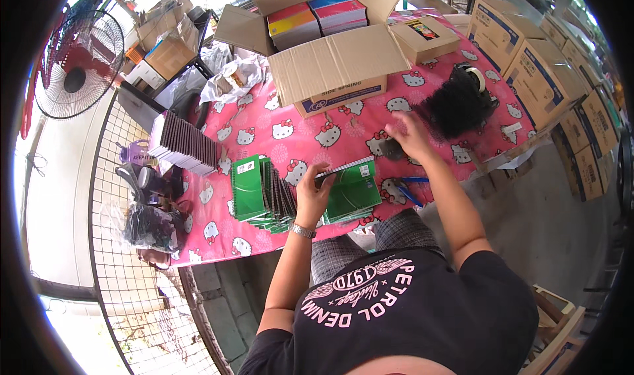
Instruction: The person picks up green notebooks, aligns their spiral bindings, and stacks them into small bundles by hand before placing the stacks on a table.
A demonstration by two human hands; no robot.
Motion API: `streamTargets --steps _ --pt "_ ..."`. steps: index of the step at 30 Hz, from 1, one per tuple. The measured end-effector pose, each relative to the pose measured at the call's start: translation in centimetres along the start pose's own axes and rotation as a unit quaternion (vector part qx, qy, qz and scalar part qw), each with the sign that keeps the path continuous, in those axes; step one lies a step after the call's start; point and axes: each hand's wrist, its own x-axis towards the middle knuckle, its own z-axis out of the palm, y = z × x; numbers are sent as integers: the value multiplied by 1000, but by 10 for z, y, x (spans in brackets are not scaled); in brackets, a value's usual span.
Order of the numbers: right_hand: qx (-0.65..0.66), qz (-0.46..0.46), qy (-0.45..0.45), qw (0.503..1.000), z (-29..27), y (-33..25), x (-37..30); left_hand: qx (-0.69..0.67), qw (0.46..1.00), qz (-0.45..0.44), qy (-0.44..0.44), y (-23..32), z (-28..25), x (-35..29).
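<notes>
My left hand [313, 191] is closed at the left end of a green notebook [353, 189], its thumb and fingers on the upper edge. A small dark strip shows between the fingers. That notebook lies on a low pile of green notebooks, its perforated edge facing away from me. Left of the hand stands a leaning stack of green spiral notebooks [248, 193] with black coils. My right hand [412, 138] is held over the table, fingers apart, seemingly holding nothing. Beside its fingers is a dark grey roundish object [391, 150], its kind unclear. Farther right lies a bundle of black, bristly strands [456, 104].
An open cardboard box [340, 65] with colourful notebooks stands at the back, beside a smaller carton [424, 39]. White-covered spiral notebooks [181, 142] are stacked at left. Blue pens [411, 195] lie near the front edge. Stacked cartons [538, 78] flank the right; a fan [79, 65] stands left.
</notes>
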Motion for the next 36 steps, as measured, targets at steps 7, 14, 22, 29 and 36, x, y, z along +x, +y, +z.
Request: streamTargets --steps 7,14,22,29,36 --pt "-119 -252 -104 955 29 -124 -39 48 994 -96 -32 1 3 -3" --pt "-101 -252 -110 956 48 -110 -26 17 999 29 22 -14 3 -14" --pt "-29 -170 -185 967 46 -110 -21 -137 987 -80 25 -24 6 -14" --pt "-82 -248 -89 961 48 -102 -25 -98 995 -4 33 -19 12 -18" --pt "-83 -218 -131 964 46 -108 -29 -146 988 -29 31 -30 13 -21"
